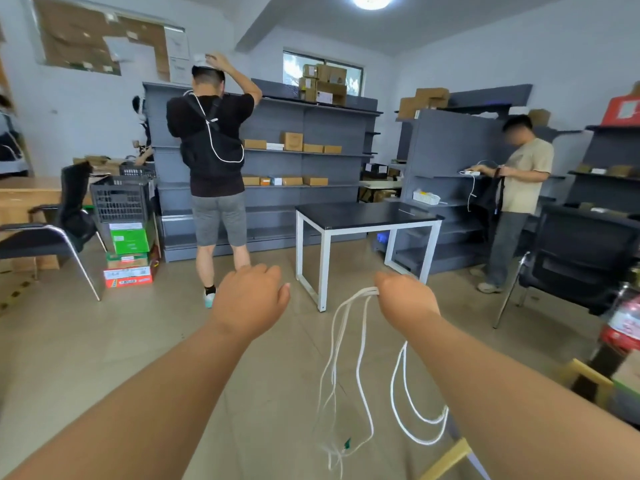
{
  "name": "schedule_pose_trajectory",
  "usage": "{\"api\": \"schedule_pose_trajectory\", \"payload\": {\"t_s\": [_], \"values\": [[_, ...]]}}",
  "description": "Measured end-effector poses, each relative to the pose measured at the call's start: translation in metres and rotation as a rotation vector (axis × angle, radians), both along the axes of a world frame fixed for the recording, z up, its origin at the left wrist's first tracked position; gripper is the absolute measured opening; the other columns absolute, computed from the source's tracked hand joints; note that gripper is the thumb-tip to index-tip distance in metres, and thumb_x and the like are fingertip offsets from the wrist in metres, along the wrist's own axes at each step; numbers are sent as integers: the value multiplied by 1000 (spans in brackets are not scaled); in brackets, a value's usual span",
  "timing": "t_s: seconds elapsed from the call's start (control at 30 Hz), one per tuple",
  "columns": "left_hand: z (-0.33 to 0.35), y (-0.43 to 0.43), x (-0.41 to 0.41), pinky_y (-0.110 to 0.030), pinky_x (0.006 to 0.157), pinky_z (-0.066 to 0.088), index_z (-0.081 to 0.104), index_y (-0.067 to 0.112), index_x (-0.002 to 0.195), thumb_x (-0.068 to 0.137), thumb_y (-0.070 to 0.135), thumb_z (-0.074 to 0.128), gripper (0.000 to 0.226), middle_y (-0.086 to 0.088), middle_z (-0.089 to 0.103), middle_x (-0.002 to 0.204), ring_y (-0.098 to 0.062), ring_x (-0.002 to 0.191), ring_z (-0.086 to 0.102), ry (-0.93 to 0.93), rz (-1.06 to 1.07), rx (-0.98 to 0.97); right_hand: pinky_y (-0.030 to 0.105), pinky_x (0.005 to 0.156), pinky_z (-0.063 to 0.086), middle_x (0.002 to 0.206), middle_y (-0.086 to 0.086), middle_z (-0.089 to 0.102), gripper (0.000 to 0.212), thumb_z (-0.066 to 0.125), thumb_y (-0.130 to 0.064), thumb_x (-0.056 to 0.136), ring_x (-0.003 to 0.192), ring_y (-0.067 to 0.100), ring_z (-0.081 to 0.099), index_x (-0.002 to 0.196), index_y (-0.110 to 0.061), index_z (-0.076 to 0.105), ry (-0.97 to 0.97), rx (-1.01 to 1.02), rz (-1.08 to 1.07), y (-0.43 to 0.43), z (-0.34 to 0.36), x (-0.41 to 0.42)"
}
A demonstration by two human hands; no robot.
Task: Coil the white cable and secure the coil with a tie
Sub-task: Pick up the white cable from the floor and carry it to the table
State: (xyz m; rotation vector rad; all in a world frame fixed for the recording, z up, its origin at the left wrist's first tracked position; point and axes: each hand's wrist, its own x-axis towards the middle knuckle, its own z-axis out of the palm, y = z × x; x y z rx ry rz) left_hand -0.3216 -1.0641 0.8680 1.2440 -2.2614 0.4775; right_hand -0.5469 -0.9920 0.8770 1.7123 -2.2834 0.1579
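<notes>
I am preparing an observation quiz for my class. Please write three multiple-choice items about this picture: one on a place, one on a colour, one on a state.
1. Where does the white cable hang from? A a wall hook; B the right hand; C a door handle.
2. What colour are the legs of the table? A white; B black; C grey.
3. How is the cable? A wound tight and tied; B lying on the table; C hanging in loose loops.

Key: B, the strands leave that hand's grip; A, a white frame stands under the black top; C, the loops dangle below the hand.
</notes>
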Motion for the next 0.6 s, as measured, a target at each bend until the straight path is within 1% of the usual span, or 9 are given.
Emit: {"api": "schedule_pose_trajectory", "payload": {"t_s": [0.07, 0.13, 0.23, 0.3, 0.4, 0.47, 0.53, 0.6], "values": [[-5, -42, -15, -34, 66, 37, 58, 12, 93, 94, 35, 38, 31, -7, 63, 91, -28, 86, 58, 5, -41, 16, 34, 65, 44, 99, 9, 59, 29, 39, 7, 82, 83, 29, 54, 103, -10, 48, -12, -2, -35, -37, -12, -17], [-8, -84, -30, -34, 69, 38, 56, 14, 95, 95, 36, 35, 31, -5, 63, 94, -25, 88, 57, -29, -50, 11, 35, 65, 44, 97, 9, 59, 27, 39, 6, 82, 85, 31, 58, 100, -11, 48, -12, 1, -66, -76, -19, -34], [-2, -149, -53, -32, 67, 32, 54, 14, 96, 96, 37, 32, 32, -4, 61, 96, -24, 90, 56, -80, -58, -12, 33, 64, 42, 92, 8, 58, 25, 40, 4, 82, 77, 29, 53, 99, -12, 48, -24, -10, -122, -135, -22, -58], [3, -194, -71, -33, 68, 31, 53, 14, 97, 97, 37, 31, 32, -4, 60, 98, -24, 94, 55, -110, -74, -15, 32, 63, 41, 94, 7, 59, 22, 40, 1, 84, 74, 27, 47, 98, -14, 48, -45, -31, -151, -173, -23, -74], [8, -252, -102, -32, 71, 32, 53, 15, 99, 97, 36, 30, 31, -3, 60, 99, -24, 96, 55, -134, -147, -4, 32, 63, 40, 96, 6, 61, 19, 42, -2, 87, 75, 24, 45, 98, -14, 51, -71, -65, -216, -218, -27, -100], [8, -287, -125, -33, 73, 35, 55, 14, 101, 96, 35, 32, 32, -4, 61, 99, -25, 95, 56, -125, -185, 19, 32, 62, 40, 96, 6, 60, 19, 42, -2, 88, 76, 23, 44, 99, -14, 52, -95, -73, -255, -244, -29, -117], [4, -318, -150, -34, 76, 39, 56, 14, 105, 96, 37, 32, 34, -4, 62, 101, -26, 96, 56, -116, -201, 40, 32, 63, 38, 98, 7, 60, 19, 41, -2, 88, 77, 24, 43, 99, -14, 51, -96, -72, -276, -268, -29, -136], [-3, -346, -175, -34, 77, 40, 57, 15, 105, 96, 38, 32, 35, -4, 62, 101, -25, 96, 56, -113, -212, 62, 32, 65, 38, 100, 8, 59, 20, 41, -3, 89, 82, 27, 47, 102, -14, 52, -86, -73, -280, -294, -30, -156]]}}
